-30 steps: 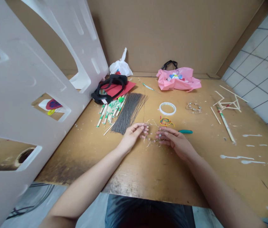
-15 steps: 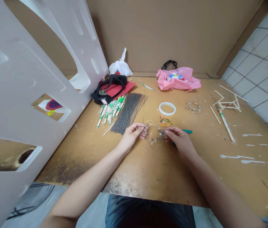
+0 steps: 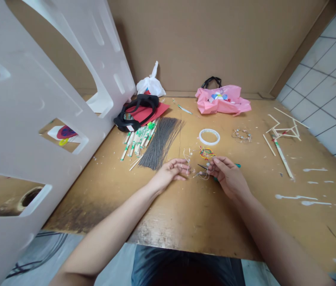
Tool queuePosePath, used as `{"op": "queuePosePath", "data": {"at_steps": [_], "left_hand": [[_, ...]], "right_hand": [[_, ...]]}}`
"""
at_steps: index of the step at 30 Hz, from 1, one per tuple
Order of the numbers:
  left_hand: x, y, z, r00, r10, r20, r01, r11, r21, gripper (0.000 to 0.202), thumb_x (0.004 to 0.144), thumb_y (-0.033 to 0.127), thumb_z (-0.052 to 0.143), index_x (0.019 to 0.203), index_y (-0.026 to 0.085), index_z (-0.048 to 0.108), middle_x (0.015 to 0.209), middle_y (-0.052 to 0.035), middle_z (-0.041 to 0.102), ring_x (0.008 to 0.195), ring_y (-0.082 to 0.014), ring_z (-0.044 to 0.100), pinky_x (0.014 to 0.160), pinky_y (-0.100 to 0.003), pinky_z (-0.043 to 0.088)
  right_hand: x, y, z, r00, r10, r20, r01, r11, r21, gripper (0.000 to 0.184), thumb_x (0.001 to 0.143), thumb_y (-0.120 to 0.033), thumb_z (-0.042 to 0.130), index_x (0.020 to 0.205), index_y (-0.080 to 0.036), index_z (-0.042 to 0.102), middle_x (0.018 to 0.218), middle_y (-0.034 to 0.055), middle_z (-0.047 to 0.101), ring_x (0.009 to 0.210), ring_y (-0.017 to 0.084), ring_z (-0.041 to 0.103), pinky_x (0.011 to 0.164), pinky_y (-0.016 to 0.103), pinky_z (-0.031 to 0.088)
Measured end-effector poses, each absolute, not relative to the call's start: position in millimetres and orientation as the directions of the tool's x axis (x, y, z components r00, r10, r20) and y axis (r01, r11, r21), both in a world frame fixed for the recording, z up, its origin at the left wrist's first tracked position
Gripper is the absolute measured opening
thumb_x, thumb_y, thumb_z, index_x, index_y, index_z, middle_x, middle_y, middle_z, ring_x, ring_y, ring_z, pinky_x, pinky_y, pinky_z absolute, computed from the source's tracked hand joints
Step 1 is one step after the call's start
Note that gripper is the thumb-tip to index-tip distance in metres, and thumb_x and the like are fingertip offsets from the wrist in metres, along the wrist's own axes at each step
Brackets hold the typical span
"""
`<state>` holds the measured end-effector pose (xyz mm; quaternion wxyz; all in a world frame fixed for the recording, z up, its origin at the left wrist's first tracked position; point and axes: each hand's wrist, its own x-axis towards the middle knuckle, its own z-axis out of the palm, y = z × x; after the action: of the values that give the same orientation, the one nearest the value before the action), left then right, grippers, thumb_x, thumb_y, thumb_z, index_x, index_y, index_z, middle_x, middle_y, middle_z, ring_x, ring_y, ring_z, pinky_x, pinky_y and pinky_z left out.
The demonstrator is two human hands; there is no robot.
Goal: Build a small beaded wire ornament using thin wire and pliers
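My right hand pinches a thin silvery beaded wire between thumb and fingers. The loose, curly wire spans the gap towards my left hand. On that side my fingers are stretched out and apart, with the wire at their tips. Dark-bladed pliers or scissors with green handles lie on the table, mostly hidden beneath my right hand. Just beyond the wire sits a small heap of coloured rubber bands.
Behind are a white tape roll and another beaded wire ring. Dark wires and wrapped chopsticks lie left, near a black strap. A stick frame stands right; a pink bag sits at the back.
My left fingers have loosened from a pinch and spread out. The right hand has turned slightly, still pinching the wire, and the wire's loop has shifted and narrowed.
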<state>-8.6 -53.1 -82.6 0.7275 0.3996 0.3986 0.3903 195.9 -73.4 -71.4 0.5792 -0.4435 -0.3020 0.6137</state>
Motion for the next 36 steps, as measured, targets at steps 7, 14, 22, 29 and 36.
{"op": "queuePosePath", "data": {"at_steps": [7,14,22,29,36], "left_hand": [[-6,-63,-76,0.659,0.635,-0.402,-0.143,0.631,0.763,0.043,0.069,0.020,0.073,0.107,0.011,0.057,0.107,-0.0173,0.066,0.077,-0.0181,0.068,0.054,-0.020,0.051],[-7,-57,-80,0.544,0.725,-0.422,-0.209,0.605,0.769,0.025,0.065,0.022,0.077,0.083,0.008,0.066,0.077,-0.0072,0.071,0.065,-0.0110,0.066,0.055,-0.016,0.050],[-5,-57,-77,0.314,0.919,-0.238,-0.216,0.314,0.925,0.029,0.067,0.033,0.074,0.085,0.010,0.069,0.075,-0.0055,0.069,0.061,-0.0103,0.063,0.056,-0.020,0.049],[-5,-60,-75,0.313,0.934,-0.171,-0.182,0.236,0.955,0.033,0.069,0.037,0.071,0.089,0.011,0.068,0.089,-0.0094,0.070,0.065,-0.0125,0.064,0.059,-0.024,0.051],[-6,-63,-71,0.363,0.919,-0.155,-0.164,0.227,0.960,0.033,0.070,0.037,0.071,0.088,0.011,0.068,0.082,-0.0083,0.071,0.069,-0.0153,0.066,0.063,-0.027,0.052]], "right_hand": [[194,-74,-68,0.114,0.976,-0.185,-0.493,-0.106,-0.864,0.018,0.066,-0.029,0.075,0.076,-0.020,0.063,0.071,-0.0028,0.064,0.063,0.009,0.061,0.061,0.023,0.052],[192,-76,-65,0.132,0.978,-0.164,-0.476,-0.083,-0.876,0.018,0.066,-0.029,0.074,0.076,-0.021,0.062,0.070,-0.0025,0.064,0.065,0.011,0.062,0.062,0.025,0.053],[195,-75,-69,0.159,0.978,-0.138,-0.427,-0.058,-0.903,0.017,0.067,-0.026,0.070,0.078,-0.021,0.058,0.075,-0.0031,0.063,0.061,0.011,0.060,0.060,0.028,0.051],[194,-77,-64,-0.030,0.973,-0.231,-0.160,-0.233,-0.959,0.028,0.066,-0.034,0.068,0.089,-0.021,0.061,0.069,-0.0017,0.066,0.053,0.011,0.057,0.055,0.027,0.045],[196,-79,-60,-0.103,0.967,-0.234,0.094,-0.225,-0.970,0.034,0.071,-0.050,0.064,0.080,-0.017,0.070,0.059,0.0027,0.067,0.058,0.014,0.058,0.058,0.027,0.044]]}}
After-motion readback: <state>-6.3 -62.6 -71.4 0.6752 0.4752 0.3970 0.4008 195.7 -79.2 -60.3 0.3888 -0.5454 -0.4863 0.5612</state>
